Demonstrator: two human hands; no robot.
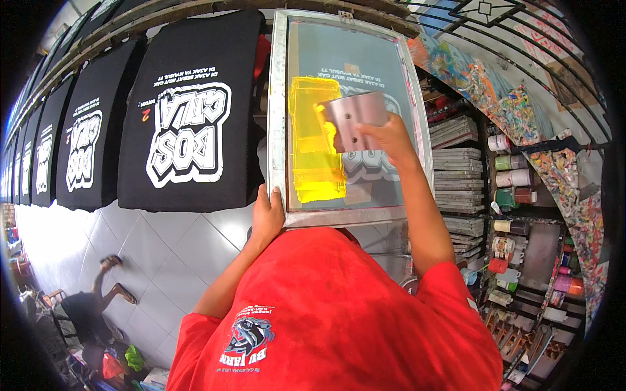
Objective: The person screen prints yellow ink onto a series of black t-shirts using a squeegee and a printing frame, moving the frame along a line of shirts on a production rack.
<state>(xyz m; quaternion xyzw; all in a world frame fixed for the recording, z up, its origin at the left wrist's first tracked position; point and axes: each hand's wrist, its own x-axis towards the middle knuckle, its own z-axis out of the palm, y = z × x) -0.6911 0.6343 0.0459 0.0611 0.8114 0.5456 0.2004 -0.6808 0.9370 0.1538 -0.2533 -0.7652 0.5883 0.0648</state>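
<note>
My right hand (385, 138) is closed round a squeegee (357, 117) with a metal holder, raised over a printing screen. Yellow ink coats the squeegee's left edge. On the left part of the mesh lies a broad patch of yellow ink (318, 182), thicker in ridges near its lower end. The screen frame (279, 117) is silver metal, and through its mesh a black-and-white print shows. At the frame's lower left corner, my left hand (267, 212) grips the rim, its fingers curled round it.
Black T-shirts (195, 58) with white prints lie on boards in a row to the left. Stacked screen frames (456, 176) and shelves of ink pots (515, 177) stand at right. A person (88, 313) is low on the tiled floor (163, 260) at lower left.
</note>
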